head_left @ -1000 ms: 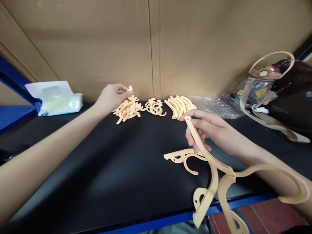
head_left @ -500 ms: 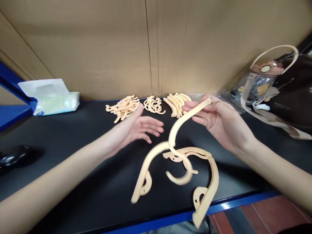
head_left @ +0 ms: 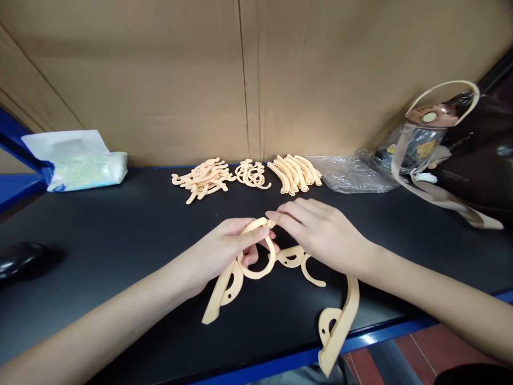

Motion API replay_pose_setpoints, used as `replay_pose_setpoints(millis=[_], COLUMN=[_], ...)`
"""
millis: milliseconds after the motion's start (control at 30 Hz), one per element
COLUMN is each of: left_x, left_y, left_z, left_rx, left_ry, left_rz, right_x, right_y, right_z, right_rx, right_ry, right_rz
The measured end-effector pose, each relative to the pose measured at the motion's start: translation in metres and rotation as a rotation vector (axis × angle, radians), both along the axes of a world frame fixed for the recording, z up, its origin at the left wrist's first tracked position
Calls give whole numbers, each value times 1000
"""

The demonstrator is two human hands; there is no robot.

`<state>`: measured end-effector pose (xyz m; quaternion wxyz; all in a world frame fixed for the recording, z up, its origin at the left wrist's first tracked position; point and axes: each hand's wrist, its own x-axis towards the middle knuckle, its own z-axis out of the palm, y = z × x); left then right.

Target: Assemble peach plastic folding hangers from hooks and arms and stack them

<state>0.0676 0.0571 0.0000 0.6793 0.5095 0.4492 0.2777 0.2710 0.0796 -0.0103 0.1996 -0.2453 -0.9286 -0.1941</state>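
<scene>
My left hand (head_left: 230, 243) is closed on a beige plastic folding clothes hanger (head_left: 214, 302), its thumb pressed near the joint at the base of the curved hook (head_left: 260, 272). One arm of this hanger slants down to the left below the hand. My right hand (head_left: 320, 227) meets it at the joint, fingers bent over the hanger's other side, which they mostly hide. On the table below my right hand lies a second beige hanger (head_left: 350, 299), partly covered by that hand, with its hook (head_left: 310, 275) showing.
Along the back of the black table (head_left: 120, 240) lie piles of beige hanger arms (head_left: 206, 179), hooks (head_left: 251, 174) and longer curved arms (head_left: 294, 174). A clear plastic bag (head_left: 356, 174) and a strapped bottle (head_left: 427, 139) stand right. Tissues (head_left: 88, 168) and a black mouse (head_left: 24, 259) are left.
My right hand has come down and left with the hanger. My left hand, open before, has closed on it. Both hands now meet at its joint, and the hook has turned.
</scene>
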Motion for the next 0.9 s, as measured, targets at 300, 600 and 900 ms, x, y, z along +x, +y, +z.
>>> replay_pose_setpoints(millis=[300, 600, 900], left_x=[-2, -5, -7], left_y=[-1, -1, -2], left_z=[2, 5, 5], left_rx=[-21, 35, 139], left_ry=[124, 255, 246], left_rz=[-108, -117, -49], right_x=[8, -4, 12], right_y=[4, -16, 51], right_z=[4, -1, 23], right_rx=[-369, -48, -438], right_ry=[-120, -247, 139], right_rz=[89, -21, -495])
